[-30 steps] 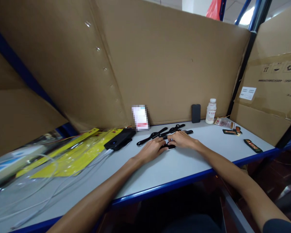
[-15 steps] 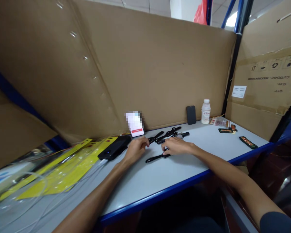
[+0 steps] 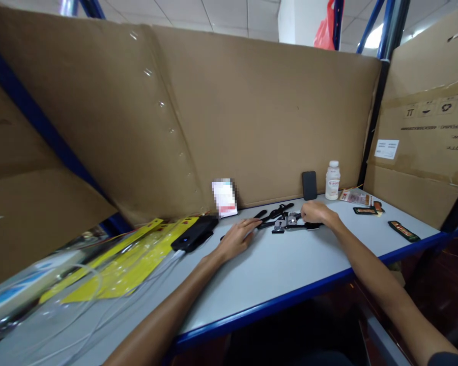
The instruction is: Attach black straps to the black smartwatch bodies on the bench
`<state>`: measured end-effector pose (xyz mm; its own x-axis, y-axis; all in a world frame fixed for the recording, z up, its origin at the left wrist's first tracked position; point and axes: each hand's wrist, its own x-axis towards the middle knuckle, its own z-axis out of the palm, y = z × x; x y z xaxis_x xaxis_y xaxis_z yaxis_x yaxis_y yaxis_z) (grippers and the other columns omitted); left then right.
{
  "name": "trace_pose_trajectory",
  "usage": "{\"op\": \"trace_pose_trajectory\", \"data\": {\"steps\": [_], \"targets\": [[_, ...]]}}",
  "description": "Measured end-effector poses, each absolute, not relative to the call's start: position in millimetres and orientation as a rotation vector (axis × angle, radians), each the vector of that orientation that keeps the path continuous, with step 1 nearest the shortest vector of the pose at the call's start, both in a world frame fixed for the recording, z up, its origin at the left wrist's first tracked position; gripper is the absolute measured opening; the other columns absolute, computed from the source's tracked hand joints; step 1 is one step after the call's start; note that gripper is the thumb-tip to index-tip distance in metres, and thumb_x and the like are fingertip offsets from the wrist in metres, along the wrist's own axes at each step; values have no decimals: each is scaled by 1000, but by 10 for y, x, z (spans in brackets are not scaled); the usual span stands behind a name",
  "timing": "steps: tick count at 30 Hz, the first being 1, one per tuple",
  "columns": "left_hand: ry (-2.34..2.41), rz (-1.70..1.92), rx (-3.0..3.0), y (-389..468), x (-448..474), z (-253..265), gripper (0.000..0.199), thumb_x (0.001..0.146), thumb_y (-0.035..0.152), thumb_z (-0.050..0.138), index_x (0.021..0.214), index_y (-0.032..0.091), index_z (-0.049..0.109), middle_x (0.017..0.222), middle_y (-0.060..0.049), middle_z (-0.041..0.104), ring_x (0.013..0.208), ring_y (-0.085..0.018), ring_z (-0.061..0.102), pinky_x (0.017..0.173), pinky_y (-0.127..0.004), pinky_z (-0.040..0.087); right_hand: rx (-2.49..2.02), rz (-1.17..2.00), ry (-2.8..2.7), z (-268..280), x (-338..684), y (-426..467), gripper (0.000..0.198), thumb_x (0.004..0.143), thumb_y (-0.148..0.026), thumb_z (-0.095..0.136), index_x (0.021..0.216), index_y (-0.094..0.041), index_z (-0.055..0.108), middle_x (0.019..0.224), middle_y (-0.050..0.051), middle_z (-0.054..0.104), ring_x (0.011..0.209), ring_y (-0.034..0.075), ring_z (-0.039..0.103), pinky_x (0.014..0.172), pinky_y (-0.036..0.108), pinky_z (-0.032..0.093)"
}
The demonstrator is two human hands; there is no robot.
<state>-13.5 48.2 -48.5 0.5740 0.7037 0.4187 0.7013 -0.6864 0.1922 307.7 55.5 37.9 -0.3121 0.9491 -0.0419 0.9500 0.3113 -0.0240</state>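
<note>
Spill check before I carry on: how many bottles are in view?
1: the white-capped bottle stands toward the back right of the table, beyond the right hand. No other shows, even partly hidden.

A workshop or warehouse work area is indicated: blue-edged grey tabletop (image 3: 282, 272) seen beneath left hand (image 3: 236, 239) and right hand (image 3: 316, 212), screened beyond both by cardboard sheet (image 3: 244, 112), shipping-marked carton panel (image 3: 423, 119) set right of the right hand, yellow packaging (image 3: 110, 274) spread left of the left hand.
</note>
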Motion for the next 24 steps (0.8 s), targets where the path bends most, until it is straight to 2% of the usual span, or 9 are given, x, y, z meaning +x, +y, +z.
{"op": "trace_pose_trajectory", "data": {"steps": [3,6,10,12,13,15,18,21,24], "targets": [[1152,667,2831,494,-92,-546,50,99,20,40,148,22,52,154,-10,52,141,-26,46,114,-50,42,1946,133,2564,364,3034,563,25,90,-17,59,105,-15,79,115,21,75,104,30,72,78,31,48],[1122,632,2834,483,-47,-520,43,101,25,41,138,22,61,148,-10,58,136,-27,50,113,-49,42,1939,106,2630,294,2973,589,27,93,-19,57,108,-17,78,117,20,74,105,29,71,79,31,47],[1260,619,2751,408,17,-374,28,98,39,53,100,21,74,108,-9,74,109,-28,61,99,-44,47,1870,49,2713,154,2891,633,28,90,-17,57,107,-18,78,115,17,75,104,27,71,76,28,45],[1319,563,2721,357,41,-319,26,94,39,59,81,20,69,90,-7,71,98,-27,61,91,-41,48,1843,23,2767,92,2833,647,29,89,-16,56,107,-20,78,114,14,76,103,26,71,75,26,44],[1334,543,2714,334,48,-307,21,92,35,60,78,20,66,88,-7,69,95,-26,60,89,-39,48,1835,17,2795,66,2799,649,30,89,-15,55,107,-20,78,113,13,76,102,25,71,74,26,44],[1363,534,2704,301,47,-311,7,86,23,60,89,20,65,95,-7,68,95,-26,61,87,-38,49,1815,21,2851,23,2723,636,30,91,-16,52,106,-21,78,112,11,76,101,24,70,75,25,43],[1428,550,2688,292,27,-359,36,79,14,58,113,20,62,117,-10,65,106,-27,62,92,-40,50,1725,5,2937,-25,2615,577,29,94,-21,51,108,-22,76,112,10,76,101,24,69,77,25,44],[1478,564,2671,312,14,-392,38,88,20,55,125,20,60,122,-12,65,111,-29,62,97,-41,49,1555,-116,2984,-51,2541,505,31,93,-38,61,117,-22,73,115,10,75,104,26,68,76,26,45],[1513,483,2671,328,19,-369,33,95,26,50,124,19,64,116,-13,67,111,-30,64,94,-40,50,1423,-188,2984,-43,2519,485,43,88,-48,70,122,-23,71,120,10,72,107,26,66,76,25,44]]}}
